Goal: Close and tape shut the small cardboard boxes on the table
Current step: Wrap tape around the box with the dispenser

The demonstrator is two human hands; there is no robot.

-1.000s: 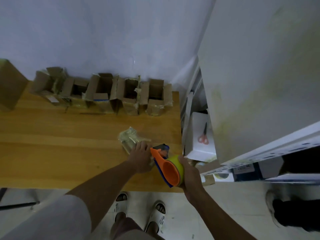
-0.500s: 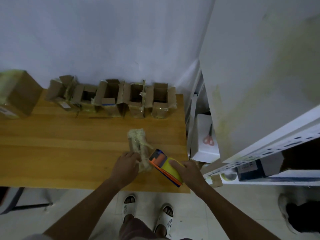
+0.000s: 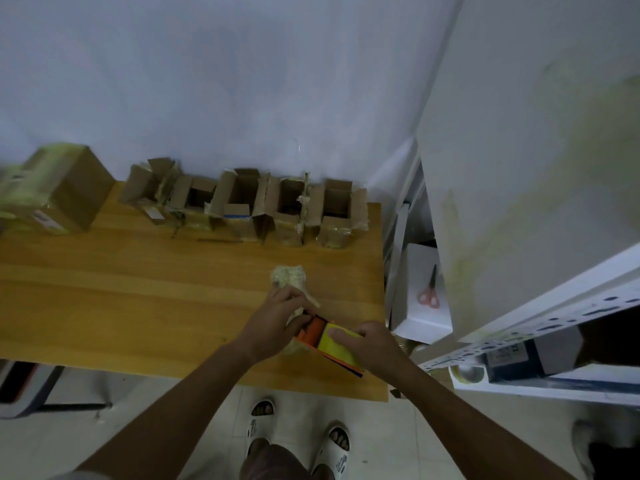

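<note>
1. Both arms reach in from the bottom toward the near right part of the wooden counter (image 3: pixel 104 306). The left hand (image 3: pixel 273 327) has its fingers curled around a small tape-wrapped box (image 3: pixel 292 282), pinning it to the counter.
2. The right hand (image 3: pixel 370 344) grips a tape dispenser (image 3: pixel 329 344), orange and yellow with a blue edge, fingers lying over the yellow roll. Its front end sits right against the box, beside the left hand's fingertips.
3. So the box is between the hands and just beyond them, its far end poking out past the left hand.
4. Count: five open small cardboard boxes (image 3: pixel 242 206) in a row along the back edge by the wall, flaps up. One bigger taped box (image 3: pixel 59 188) at far left.
5. Off the counter to the right, red-handled scissors (image 3: pixel 429 289) lie on a white box (image 3: pixel 419 327).
</note>
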